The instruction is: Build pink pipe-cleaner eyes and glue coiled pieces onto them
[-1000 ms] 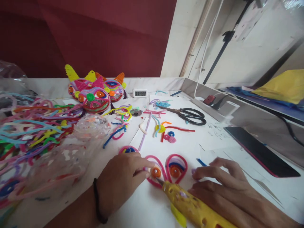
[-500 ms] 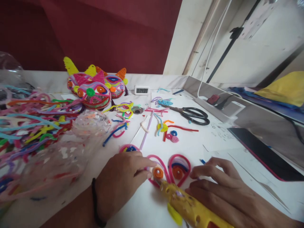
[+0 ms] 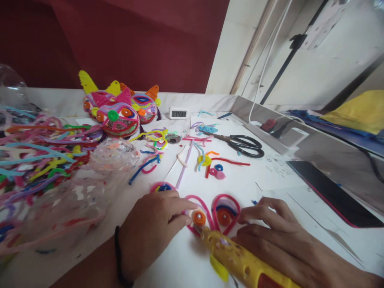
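My right hand (image 3: 276,240) is wrapped round a yellow hot glue gun (image 3: 237,256), its tip low against the left of two pink pipe-cleaner loops. This left loop (image 3: 207,207) has an orange coil with a shiny bead in its middle. My left hand (image 3: 156,232) is closed, thumb and forefinger pinching the loop's left edge. Close beside it lies the right loop (image 3: 223,197), with purple and blue strips over an orange centre. Another round pipe-cleaner piece (image 3: 163,187) is partly hidden behind my left hand. A yellow piece (image 3: 219,269) shows under the glue gun.
Black-handled scissors (image 3: 246,146) and a phone (image 3: 333,192) lie to the right. Loose pipe cleaners (image 3: 36,152) and crumpled clear plastic (image 3: 75,212) cover the left. Decorated masks (image 3: 117,116) and a small digital clock (image 3: 179,113) stand at the back.
The glue gun has shifted slightly left and down, with my right hand moving along. My left hand keeps its pinch on the left loop.
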Available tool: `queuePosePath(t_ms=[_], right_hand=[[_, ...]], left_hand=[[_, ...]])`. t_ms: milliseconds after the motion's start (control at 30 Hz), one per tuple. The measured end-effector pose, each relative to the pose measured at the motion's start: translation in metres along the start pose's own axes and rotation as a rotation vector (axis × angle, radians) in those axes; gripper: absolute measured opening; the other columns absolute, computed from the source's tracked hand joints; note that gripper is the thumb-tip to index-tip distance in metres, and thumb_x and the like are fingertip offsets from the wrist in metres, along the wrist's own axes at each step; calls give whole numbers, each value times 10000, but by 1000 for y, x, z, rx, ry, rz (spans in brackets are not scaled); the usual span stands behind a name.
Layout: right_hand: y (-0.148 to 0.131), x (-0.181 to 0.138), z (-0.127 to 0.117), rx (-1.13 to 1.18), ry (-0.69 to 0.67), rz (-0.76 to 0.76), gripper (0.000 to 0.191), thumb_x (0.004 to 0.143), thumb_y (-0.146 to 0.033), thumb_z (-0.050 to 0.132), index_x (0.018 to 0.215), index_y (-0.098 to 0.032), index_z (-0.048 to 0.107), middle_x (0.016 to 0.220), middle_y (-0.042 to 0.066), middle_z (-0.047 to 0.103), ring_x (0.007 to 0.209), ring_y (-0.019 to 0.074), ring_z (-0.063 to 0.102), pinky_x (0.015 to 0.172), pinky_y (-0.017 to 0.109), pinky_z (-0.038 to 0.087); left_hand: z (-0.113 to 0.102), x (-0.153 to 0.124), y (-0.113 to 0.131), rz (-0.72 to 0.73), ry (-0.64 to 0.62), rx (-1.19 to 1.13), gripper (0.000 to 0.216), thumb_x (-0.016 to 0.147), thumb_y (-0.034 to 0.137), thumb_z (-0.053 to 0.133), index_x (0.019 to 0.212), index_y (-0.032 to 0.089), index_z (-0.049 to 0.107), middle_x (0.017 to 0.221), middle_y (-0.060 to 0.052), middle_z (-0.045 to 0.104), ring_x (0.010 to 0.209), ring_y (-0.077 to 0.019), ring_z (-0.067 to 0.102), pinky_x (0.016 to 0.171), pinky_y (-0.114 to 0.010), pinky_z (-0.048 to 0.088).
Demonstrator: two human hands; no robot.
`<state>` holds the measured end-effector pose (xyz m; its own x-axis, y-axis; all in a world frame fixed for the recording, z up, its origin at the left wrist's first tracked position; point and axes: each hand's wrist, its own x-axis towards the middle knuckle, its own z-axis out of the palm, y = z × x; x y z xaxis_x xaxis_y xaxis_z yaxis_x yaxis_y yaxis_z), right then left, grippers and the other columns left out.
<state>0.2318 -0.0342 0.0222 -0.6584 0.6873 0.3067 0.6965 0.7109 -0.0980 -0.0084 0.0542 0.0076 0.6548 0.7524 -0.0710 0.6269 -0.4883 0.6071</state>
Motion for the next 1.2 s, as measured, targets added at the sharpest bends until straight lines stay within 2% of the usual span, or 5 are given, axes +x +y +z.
queuePosePath(t_ms=[233,367,600,800,1200], right_hand=[[4,-1,-1,61,-78,3,365,970,-374,408,1252,-179,532,1055,101,661,1064,263,531,862,414,383],[5,-2,0,71,-79,-11,361,953,-329,452,1271,-167,506,1076,106,649,1104,270,506,895,429,365],[4,0,-1,142,-88,1,252,955,-331,443,1078,-160,581,1017,106,646,1068,246,518,877,377,390],[1,4,-4,47,-39,28,357,982,-367,319,1047,-211,633,973,74,676,1006,245,583,858,377,430],[-2,4,1,-31,22,15,396,984,-333,280,1203,-196,580,938,69,686,936,234,616,866,387,480]], left_hand=[[1,-1,-1,7,11,-3,324,844,223,540,1057,428,673,918,75,707,878,-138,607,756,-267,417],[2,0,0,-5,28,5,312,854,227,538,1058,420,674,931,78,706,885,-138,610,763,-268,419],[2,-1,1,-12,14,18,309,858,222,538,1065,410,672,927,71,691,867,-136,610,755,-266,421],[2,-1,1,17,33,15,306,869,214,523,1065,394,676,925,59,689,851,-135,608,748,-264,419],[1,-1,2,16,8,32,300,872,209,518,1048,388,682,926,54,685,850,-142,608,739,-263,422]])
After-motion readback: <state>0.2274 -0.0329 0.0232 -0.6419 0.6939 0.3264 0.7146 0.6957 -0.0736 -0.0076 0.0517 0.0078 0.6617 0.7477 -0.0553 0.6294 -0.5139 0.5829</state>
